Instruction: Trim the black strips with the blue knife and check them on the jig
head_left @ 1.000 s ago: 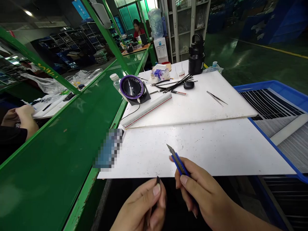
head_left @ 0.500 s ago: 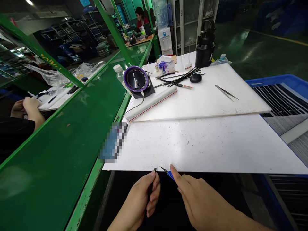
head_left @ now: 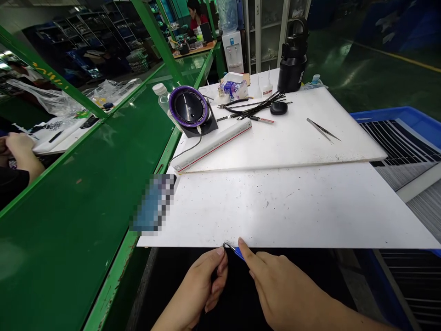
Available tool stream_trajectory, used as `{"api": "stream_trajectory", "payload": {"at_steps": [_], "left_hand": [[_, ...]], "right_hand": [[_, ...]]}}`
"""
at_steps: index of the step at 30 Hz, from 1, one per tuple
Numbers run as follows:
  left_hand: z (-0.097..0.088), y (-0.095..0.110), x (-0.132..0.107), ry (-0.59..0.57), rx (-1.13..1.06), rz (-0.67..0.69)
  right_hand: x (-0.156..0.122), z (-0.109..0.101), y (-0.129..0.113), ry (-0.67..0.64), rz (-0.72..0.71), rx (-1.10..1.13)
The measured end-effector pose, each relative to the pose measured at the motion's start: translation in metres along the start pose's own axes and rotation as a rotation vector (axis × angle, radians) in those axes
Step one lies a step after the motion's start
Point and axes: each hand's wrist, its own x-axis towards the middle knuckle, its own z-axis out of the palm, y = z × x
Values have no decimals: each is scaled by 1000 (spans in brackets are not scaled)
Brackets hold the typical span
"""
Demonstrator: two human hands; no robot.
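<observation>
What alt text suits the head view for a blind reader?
The right hand holds a blue-handled utility knife, its blade at a thin black item in the left hand, at the edge of a white board. Black cables and tweezers lie on a second board beyond.

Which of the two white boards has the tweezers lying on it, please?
The farther board holds the tweezers; the nearer board lies beneath its front edge.

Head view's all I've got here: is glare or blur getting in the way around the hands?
In the head view, glare washes the middle of the white board; a pixelated patch hides something at its left edge; wide-angle distortion bends the green bench; the blue knife between left hand and right hand looks small, its tip hard to make out.
</observation>
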Motion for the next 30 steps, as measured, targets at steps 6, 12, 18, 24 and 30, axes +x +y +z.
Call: {"api": "stream_trajectory", "payload": {"at_steps": [6,12,18,24,30], "left_hand": [[-5,4,1,-12,37,-27],[-8,5,3,-24,69,-25],[-7,4,2,-12,65,-36],[-5,7,1,-3,67,-35],[-4,7,2,15,93,-11]], "right_hand": [[2,-7,-3,-59,3,-51],[5,-7,-3,-57,-20,-152],[6,-4,-4,-49,-42,-285],[5,1,-5,-20,-61,-331],[3,4,-9,-1,-42,-405]]}}
